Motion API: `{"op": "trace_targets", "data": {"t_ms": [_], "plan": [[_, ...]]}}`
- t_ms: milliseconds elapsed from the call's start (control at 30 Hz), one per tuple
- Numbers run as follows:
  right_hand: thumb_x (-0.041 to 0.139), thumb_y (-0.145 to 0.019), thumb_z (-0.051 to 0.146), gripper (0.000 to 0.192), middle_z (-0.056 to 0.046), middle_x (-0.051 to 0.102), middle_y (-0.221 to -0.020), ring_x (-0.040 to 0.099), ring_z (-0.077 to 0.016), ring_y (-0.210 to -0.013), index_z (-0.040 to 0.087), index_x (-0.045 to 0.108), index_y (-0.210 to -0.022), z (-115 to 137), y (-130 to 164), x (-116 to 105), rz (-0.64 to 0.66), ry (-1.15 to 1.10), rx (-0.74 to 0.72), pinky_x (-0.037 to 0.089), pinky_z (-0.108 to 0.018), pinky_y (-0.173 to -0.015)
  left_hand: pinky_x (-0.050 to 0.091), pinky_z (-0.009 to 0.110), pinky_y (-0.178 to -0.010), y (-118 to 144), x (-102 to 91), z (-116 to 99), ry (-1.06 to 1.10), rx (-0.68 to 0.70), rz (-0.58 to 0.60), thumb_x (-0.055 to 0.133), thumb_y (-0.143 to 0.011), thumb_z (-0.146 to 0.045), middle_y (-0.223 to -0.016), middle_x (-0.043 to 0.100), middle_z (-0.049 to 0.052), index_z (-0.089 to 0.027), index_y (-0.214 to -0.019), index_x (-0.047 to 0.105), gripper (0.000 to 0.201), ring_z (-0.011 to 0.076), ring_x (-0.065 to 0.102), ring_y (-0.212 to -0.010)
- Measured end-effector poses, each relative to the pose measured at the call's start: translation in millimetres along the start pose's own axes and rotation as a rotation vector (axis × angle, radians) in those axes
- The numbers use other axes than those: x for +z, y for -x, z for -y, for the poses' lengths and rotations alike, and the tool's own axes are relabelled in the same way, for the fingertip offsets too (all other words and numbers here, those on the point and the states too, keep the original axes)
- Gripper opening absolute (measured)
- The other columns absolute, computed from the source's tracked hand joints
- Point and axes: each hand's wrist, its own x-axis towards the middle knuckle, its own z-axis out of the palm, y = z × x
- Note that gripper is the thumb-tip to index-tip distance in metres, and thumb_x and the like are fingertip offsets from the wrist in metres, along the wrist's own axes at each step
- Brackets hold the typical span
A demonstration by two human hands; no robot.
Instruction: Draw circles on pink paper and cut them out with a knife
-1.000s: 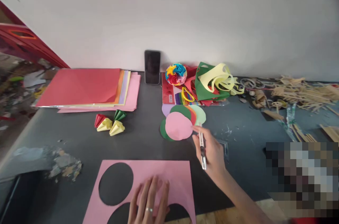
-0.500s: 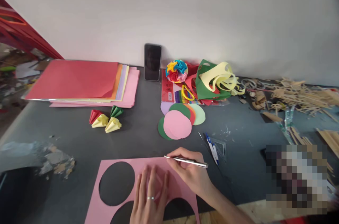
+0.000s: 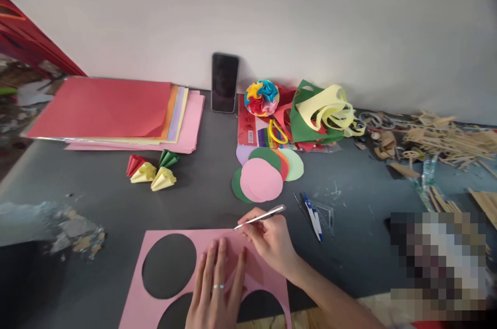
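A pink paper sheet (image 3: 134, 287) with large round holes cut in it lies on the dark tabletop near me. My left hand (image 3: 215, 287), a ring on one finger, rests flat on the sheet with fingers stretched out, between the holes. In my right hand (image 3: 274, 241) is a slim silver pen (image 3: 261, 217), pinched between thumb and fingers. Its tip is at the sheet's top edge, just above my left fingertips; whether it touches the paper I cannot tell. Beyond my right hand lies a pile of cut paper circles (image 3: 261, 180), pink on top.
Coloured paper sheets (image 3: 104, 106) are stacked at the back left, with folded paper cones (image 3: 153, 171) before them. A phone (image 3: 224, 83) leans on the wall beside a paper ball (image 3: 262, 97) and green and yellow offcuts (image 3: 318, 111). Right are a compass (image 3: 312, 217) and wood scraps (image 3: 442, 134).
My right hand has moved slightly left with the pen, which is now tilted more upright at its back end. My left hand stays flat on the sheet. The view has shifted slightly.
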Motion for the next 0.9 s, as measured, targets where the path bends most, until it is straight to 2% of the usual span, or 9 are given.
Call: {"op": "trace_targets", "data": {"t_ms": [100,167,233,333,400,433,533,700,900], "plan": [[0.061,-0.096,0.036,0.016,-0.005,0.078,-0.085,0.074,-0.0175,-0.074,0.034,0.076,-0.103,-0.8,1.1,-0.9,0.028,0.05,-0.066,0.055,-0.028,-0.062,0.069,0.053,-0.088,1.1,0.7,-1.4,-0.047,0.018,0.073,0.084,-0.069,-0.046,-0.144,0.064,0.022,-0.015,-0.142,0.061,0.082,0.0421,0.068,-0.124],[0.062,-0.096,0.035,0.016,-0.006,0.078,-0.086,0.074,-0.0188,-0.074,0.032,0.076,-0.101,0.4,0.9,-0.4,0.025,0.076,-0.078,0.054,-0.03,-0.06,0.068,0.052,-0.089,2.8,2.6,-2.6,-0.082,0.02,0.072,0.081,-0.073,-0.05,-0.144,0.065,0.021,-0.014,-0.142,0.06,0.08,0.0406,0.068,-0.124],[0.063,-0.096,0.035,0.014,-0.006,0.078,-0.084,0.074,-0.0192,-0.073,0.032,0.076,-0.099,2.1,0.1,0.7,0.026,0.092,-0.078,0.053,-0.03,-0.058,0.064,0.05,-0.1,4.0,4.8,-3.0,-0.104,0.016,0.073,0.075,-0.079,-0.05,-0.145,0.065,0.019,-0.015,-0.144,0.059,0.075,0.0374,0.067,-0.126],[0.063,-0.096,0.035,0.013,-0.003,0.077,-0.081,0.074,-0.0179,-0.072,0.031,0.075,-0.095,4.4,-1.1,3.2,0.007,0.105,-0.082,0.053,-0.028,-0.06,0.038,0.046,-0.127,4.5,7.4,-1.9,-0.092,-0.002,0.06,0.062,-0.09,-0.047,-0.145,0.065,0.015,-0.014,-0.148,0.054,0.067,0.0319,0.062,-0.135],[0.062,-0.098,0.037,0.016,-0.001,0.078,-0.081,0.073,-0.0173,-0.071,0.028,0.075,-0.092,5.4,-1.5,4.5,-0.019,0.107,-0.07,0.053,-0.027,-0.061,0.023,0.043,-0.133,4.6,8.1,-0.7,-0.065,-0.019,0.048,0.057,-0.093,-0.044,-0.145,0.066,0.013,-0.014,-0.149,0.052,0.064,0.0292,0.058,-0.139],[0.062,-0.098,0.037,0.018,-0.001,0.078,-0.081,0.073,-0.0172,-0.07,0.027,0.075,-0.091,5.8,-1.6,4.7,-0.03,0.109,-0.064,0.053,-0.027,-0.06,0.021,0.041,-0.133,4.5,8.0,-0.1,-0.052,-0.026,0.047,0.056,-0.094,-0.043,-0.145,0.066,0.012,-0.014,-0.15,0.051,0.063,0.0282,0.057,-0.141],[0.063,-0.097,0.035,0.014,-0.001,0.078,-0.083,0.073,-0.017,-0.072,0.029,0.075,-0.093,6.6,-1.5,3.1,-0.002,0.114,-0.069,0.053,-0.027,-0.06,0.027,0.039,-0.131,3.0,5.5,0.7,-0.033,-0.046,0.068,0.057,-0.093,-0.042,-0.146,0.065,0.009,-0.017,-0.151,0.051,0.064,0.0266,0.058,-0.14],[0.063,-0.096,0.031,0.012,-0.002,0.078,-0.085,0.075,-0.0189,-0.077,0.033,0.074,-0.097,6.2,-0.6,0.5,0.019,0.123,-0.093,0.055,-0.029,-0.066,0.053,0.037,-0.115,-4.3,-1.7,2.6,-0.034,-0.028,0.102,0.059,-0.092,-0.045,-0.146,0.066,0.008,-0.018,-0.151,0.05,0.065,0.0254,0.064,-0.133],[0.065,-0.097,0.035,0.012,-0.001,0.078,-0.083,0.074,-0.0186,-0.075,0.028,0.075,-0.093,4.9,0.0,3.6,-0.001,0.114,-0.07,0.054,-0.027,-0.064,0.059,0.035,-0.104,-7.8,-5.8,4.2,-0.036,-0.032,0.106,0.056,-0.095,-0.043,-0.146,0.066,0.007,-0.017,-0.153,0.047,0.065,0.0245,0.065,-0.13]]}}
